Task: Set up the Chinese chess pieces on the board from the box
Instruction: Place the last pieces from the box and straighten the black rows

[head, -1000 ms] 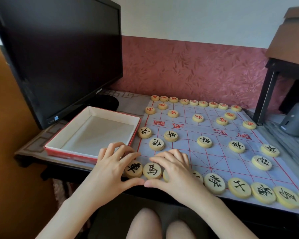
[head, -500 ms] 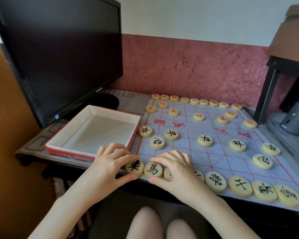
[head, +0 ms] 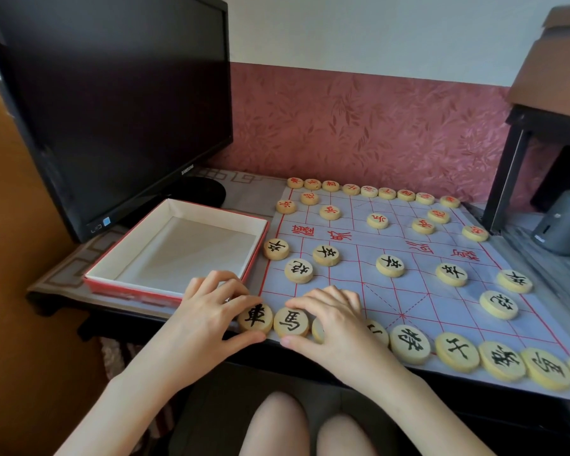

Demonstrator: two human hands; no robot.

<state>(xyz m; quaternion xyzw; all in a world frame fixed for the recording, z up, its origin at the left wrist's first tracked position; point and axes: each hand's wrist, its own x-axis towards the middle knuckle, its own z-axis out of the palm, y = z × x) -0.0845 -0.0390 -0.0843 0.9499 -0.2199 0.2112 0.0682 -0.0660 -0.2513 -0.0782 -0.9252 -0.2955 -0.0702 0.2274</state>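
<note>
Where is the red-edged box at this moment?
In the head view, the box sits left of the board, in front of the monitor, just beyond the left hand.

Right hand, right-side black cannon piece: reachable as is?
Likely yes: right hand pinches the horse piece in the near row, and only bare board lies between it and the cannon piece.

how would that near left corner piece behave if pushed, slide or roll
The corner piece lies flat, a thick disc, so it would likely slide, not roll. It looks wooden: probably stiff, fairly light. It seems to touch the next piece, so a rightward push may shove that too.
</note>
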